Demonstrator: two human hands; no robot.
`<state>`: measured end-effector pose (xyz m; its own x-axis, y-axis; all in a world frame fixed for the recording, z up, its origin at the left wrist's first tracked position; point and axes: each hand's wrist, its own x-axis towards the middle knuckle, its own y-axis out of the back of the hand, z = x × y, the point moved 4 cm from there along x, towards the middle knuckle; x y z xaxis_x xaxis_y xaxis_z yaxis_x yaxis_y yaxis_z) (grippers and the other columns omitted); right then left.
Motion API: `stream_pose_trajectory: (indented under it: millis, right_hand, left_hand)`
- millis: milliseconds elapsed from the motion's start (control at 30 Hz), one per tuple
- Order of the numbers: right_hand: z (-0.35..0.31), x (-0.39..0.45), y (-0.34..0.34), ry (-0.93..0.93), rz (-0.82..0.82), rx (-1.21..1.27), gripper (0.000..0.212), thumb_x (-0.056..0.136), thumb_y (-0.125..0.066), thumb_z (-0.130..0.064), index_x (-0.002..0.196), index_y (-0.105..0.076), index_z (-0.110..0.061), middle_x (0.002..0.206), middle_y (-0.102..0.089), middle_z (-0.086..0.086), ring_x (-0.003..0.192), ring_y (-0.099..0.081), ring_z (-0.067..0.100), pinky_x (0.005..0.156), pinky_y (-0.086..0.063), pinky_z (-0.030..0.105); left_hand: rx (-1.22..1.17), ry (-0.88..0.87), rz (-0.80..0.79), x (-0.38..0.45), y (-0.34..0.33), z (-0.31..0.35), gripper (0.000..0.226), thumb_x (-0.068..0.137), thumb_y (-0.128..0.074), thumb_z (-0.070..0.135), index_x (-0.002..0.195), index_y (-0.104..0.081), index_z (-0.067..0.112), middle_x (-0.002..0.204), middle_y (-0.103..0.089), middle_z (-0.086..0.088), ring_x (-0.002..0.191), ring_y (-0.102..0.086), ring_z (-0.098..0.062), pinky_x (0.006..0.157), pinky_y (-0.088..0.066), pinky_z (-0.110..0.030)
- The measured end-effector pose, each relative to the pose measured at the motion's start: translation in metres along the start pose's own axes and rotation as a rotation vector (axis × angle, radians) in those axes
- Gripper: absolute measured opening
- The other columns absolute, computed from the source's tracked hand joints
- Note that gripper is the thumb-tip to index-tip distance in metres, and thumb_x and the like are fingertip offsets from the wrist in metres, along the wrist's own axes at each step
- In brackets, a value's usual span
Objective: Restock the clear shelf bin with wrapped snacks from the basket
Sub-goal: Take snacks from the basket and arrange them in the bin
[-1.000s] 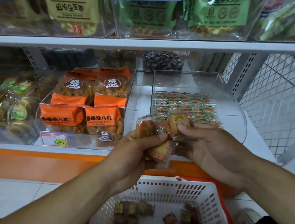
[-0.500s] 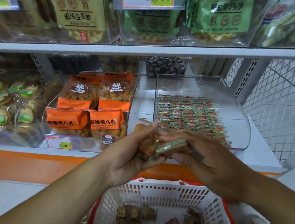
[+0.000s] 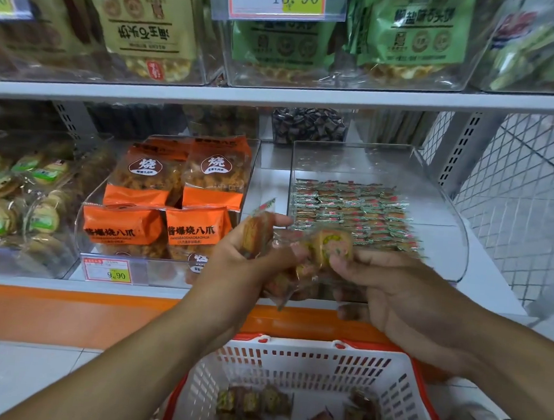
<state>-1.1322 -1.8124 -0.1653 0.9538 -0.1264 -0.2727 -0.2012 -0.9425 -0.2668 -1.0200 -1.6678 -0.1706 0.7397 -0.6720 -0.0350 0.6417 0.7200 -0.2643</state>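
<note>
A clear shelf bin (image 3: 442,196) on the lower shelf holds rows of small wrapped snacks (image 3: 348,209) with green and red edges. In front of it, my left hand (image 3: 248,267) grips a bunch of wrapped snacks (image 3: 257,231), one sticking up between thumb and fingers. My right hand (image 3: 395,292) pinches one round wrapped snack (image 3: 330,247) at the fingertips, right beside the left hand's bunch. Below both hands stands a white basket (image 3: 306,368) with a red rim, and several wrapped snacks (image 3: 253,403) lie on its bottom.
To the left, another clear bin holds orange snack bags (image 3: 173,201), with a price tag (image 3: 107,269) on its front. Round green-labelled cakes (image 3: 1,204) fill the far left bin. The upper shelf (image 3: 278,94) carries bagged snacks. A wire mesh panel (image 3: 518,202) closes the right side.
The hands have drawn slightly apart. My right hand now pinches a single round snack pulled from the bunch that my left hand holds. The view has tilted up a little.
</note>
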Motion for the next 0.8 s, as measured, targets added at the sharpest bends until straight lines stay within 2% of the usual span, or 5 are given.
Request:
stream_pose_trajectory:
  millis: [67, 233, 567, 667, 800]
  right_hand:
    - [0.003, -0.001, -0.001, -0.048, -0.005, -0.059, 0.033, 0.078, -0.071, -0.034, 0.109, -0.079, -0.023, 0.110, -0.076, 0.006, 0.087, -0.062, 0.019, 0.068, -0.054, 0.032]
    - [0.006, -0.001, -0.002, -0.098, -0.044, 0.003, 0.037, 0.086, -0.065, -0.026, 0.118, -0.074, -0.012, 0.122, -0.070, 0.021, 0.110, -0.065, 0.035, 0.076, -0.057, 0.040]
    - [-0.006, 0.005, 0.025, 0.053, 0.192, 0.182, 0.058, 0.069, -0.078, -0.009, 0.123, -0.059, 0.000, 0.110, -0.073, 0.023, 0.100, -0.074, 0.034, 0.077, -0.063, 0.042]
    - [-0.020, 0.004, 0.028, 0.106, 0.102, 0.159, 0.047, 0.071, -0.077, -0.011, 0.117, -0.072, -0.009, 0.121, -0.072, 0.014, 0.105, -0.073, 0.030, 0.083, -0.061, 0.045]
    - [-0.010, 0.003, 0.023, -0.077, -0.084, -0.043, 0.043, 0.078, -0.072, -0.004, 0.120, -0.073, -0.012, 0.121, -0.072, 0.016, 0.106, -0.072, 0.032, 0.076, -0.062, 0.038]
  left_hand:
    - [0.031, -0.021, -0.009, 0.001, 0.000, -0.004, 0.045, 0.065, -0.090, 0.028, 0.106, -0.071, 0.029, 0.081, -0.067, -0.032, 0.064, -0.061, -0.036, 0.071, -0.052, -0.066]
    - [0.081, -0.009, -0.054, 0.002, 0.001, -0.011, 0.050, 0.068, -0.093, 0.022, 0.110, -0.068, 0.024, 0.061, -0.063, -0.008, 0.044, -0.056, -0.020, 0.045, -0.047, -0.028]
    - [-0.026, 0.097, -0.006, 0.005, 0.003, -0.007, 0.048, 0.067, -0.085, 0.011, 0.111, -0.066, 0.016, 0.087, -0.075, -0.020, 0.069, -0.065, -0.038, 0.058, -0.061, -0.041]
    - [0.022, 0.104, 0.007, 0.005, 0.005, -0.006, 0.051, 0.069, -0.082, 0.012, 0.116, -0.062, 0.012, 0.089, -0.076, -0.020, 0.074, -0.064, -0.042, 0.060, -0.062, -0.043]
    - [0.034, 0.152, -0.062, 0.003, 0.000, -0.009, 0.053, 0.067, -0.083, 0.014, 0.116, -0.064, 0.013, 0.089, -0.075, -0.014, 0.067, -0.068, -0.034, 0.059, -0.060, -0.039]
